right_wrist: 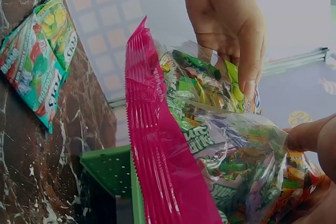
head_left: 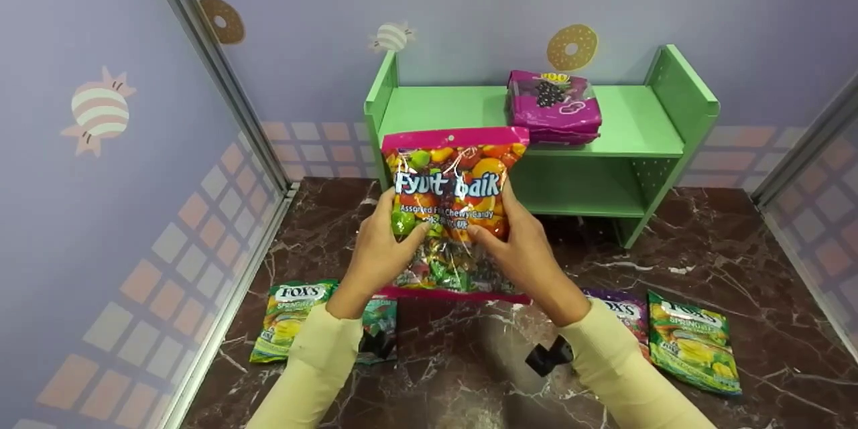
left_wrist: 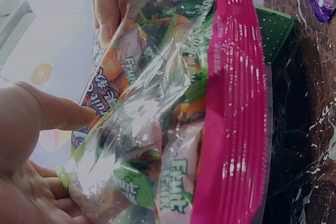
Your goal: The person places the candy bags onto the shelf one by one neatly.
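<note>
Both hands hold up a bag of fruit chewy candy [head_left: 446, 204], its printed front facing the head camera and its pink top edge uppermost. My left hand [head_left: 383, 248] grips the bag's left side, thumb on the front and fingers behind it. On the opposite side my right hand [head_left: 523, 248] grips it the same way. In the left wrist view, wrapped sweets show through the clear lower part of the candy bag [left_wrist: 173, 108], above a pink bottom seam. The right wrist view shows the pink seam and clear window of the bag [right_wrist: 226, 145] between both hands.
A green two-tier shelf [head_left: 442, 104] stands against the back wall, with purple candy bags [head_left: 556, 107] stacked on its top tier. On the dark marble surface lie a yellow-green bag [head_left: 285, 328] and a teal bag [head_left: 380, 322] at left, a purple bag [head_left: 627, 315] and another yellow-green bag [head_left: 694, 348] at right.
</note>
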Available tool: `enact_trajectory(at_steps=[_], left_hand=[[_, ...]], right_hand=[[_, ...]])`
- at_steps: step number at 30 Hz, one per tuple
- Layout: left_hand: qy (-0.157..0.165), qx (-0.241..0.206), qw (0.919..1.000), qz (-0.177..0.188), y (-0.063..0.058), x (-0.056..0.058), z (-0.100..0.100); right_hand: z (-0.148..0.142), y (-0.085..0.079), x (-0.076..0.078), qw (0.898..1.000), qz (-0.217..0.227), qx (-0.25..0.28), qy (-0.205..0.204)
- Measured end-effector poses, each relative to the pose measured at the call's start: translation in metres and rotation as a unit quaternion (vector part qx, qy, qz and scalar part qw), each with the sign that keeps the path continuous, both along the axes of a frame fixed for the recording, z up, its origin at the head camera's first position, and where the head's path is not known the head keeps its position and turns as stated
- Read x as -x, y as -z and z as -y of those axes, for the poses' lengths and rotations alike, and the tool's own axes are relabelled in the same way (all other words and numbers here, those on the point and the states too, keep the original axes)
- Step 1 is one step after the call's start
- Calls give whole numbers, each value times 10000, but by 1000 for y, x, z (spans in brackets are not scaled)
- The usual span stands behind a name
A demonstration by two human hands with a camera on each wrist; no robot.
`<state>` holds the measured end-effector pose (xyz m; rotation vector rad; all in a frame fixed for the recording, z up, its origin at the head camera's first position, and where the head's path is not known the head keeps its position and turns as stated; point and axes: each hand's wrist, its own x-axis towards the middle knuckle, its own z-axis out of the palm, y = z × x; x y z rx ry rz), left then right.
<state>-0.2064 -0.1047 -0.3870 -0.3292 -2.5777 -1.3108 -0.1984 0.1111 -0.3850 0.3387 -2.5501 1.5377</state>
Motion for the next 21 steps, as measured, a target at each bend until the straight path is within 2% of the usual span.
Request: enact_trajectory(at_steps=[5, 14, 21], left_hand=[[79, -127, 9998, -101, -2, 6, 0], [96, -314, 9995, 29, -4, 18, -4], [59, -329, 9994, 88, -10, 32, -6]], right_hand=[[-1, -5, 5, 9999, -7, 80, -104], [-2, -12, 13, 9999, 78, -120, -74], [-2, -18, 24, 9996, 53, -268, -12]])
